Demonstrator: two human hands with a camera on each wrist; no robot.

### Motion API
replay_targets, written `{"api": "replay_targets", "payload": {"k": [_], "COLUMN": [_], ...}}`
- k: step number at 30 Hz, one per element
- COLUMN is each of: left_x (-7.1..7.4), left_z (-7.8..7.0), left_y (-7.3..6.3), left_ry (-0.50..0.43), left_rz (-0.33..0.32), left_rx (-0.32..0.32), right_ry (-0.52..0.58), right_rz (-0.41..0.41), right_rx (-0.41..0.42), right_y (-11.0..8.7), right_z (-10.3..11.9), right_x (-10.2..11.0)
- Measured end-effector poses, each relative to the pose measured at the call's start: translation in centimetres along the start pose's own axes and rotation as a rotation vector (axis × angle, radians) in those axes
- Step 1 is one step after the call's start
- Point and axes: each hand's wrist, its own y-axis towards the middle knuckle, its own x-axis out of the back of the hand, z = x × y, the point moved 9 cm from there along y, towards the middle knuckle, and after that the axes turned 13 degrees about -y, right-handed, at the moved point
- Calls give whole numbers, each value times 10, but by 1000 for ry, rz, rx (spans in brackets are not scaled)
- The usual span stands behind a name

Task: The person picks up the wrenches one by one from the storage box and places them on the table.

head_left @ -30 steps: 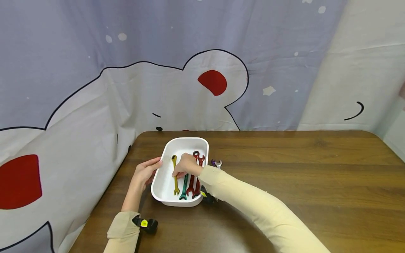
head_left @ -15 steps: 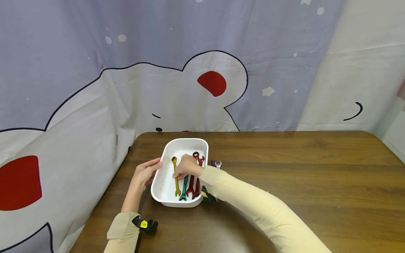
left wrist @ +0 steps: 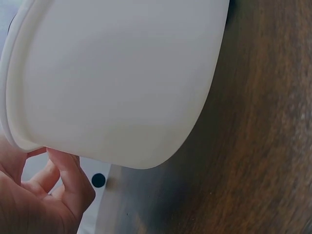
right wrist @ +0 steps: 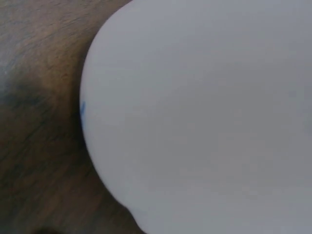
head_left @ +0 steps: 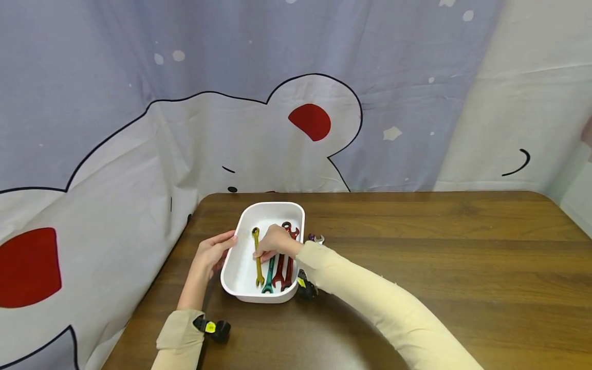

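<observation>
A white plastic bin [head_left: 238, 280] stands tilted slightly on the wooden table and holds several wrenches. My left hand [head_left: 214, 254] grips its left rim, thumb on the rim and fingers beneath; the left wrist view shows the fingers [left wrist: 73, 183] against the bin's outer wall [left wrist: 117, 87]. Inside, my right hand [head_left: 276, 241] pinches the middle of a yellow combination wrench [head_left: 259, 270]. Right of that lie a green wrench [head_left: 270, 272] and two red wrenches [head_left: 279, 270], partly covered by the hand. Only the bin's outer wall [right wrist: 195, 117] fills the right wrist view.
Just right of the bin, a purple wrench [head_left: 312, 237] and a silver wrench [head_left: 319, 240] lie on the table [head_left: 439, 267], mostly hidden by the right sleeve. A printed curtain [head_left: 393, 103] hangs behind the table's back edge.
My right hand has shifted very slightly to the right with the yellow wrench, which moved a little the same way. The left hand and the bin have stayed put.
</observation>
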Motion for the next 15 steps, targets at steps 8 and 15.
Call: {"api": "replay_targets", "payload": {"k": [8, 15], "left_x": [2, 1], "left_z": [-2, -1], "left_y": [0, 0], "left_ry": [-8, -23], "left_rz": [-6, 8], "left_rx": [7, 10], "right_ry": [27, 62], "right_rz": [23, 25], "right_rx": [-21, -4], "right_y": [3, -11], "right_z": [-3, 0], "right_x": [-2, 3]}}
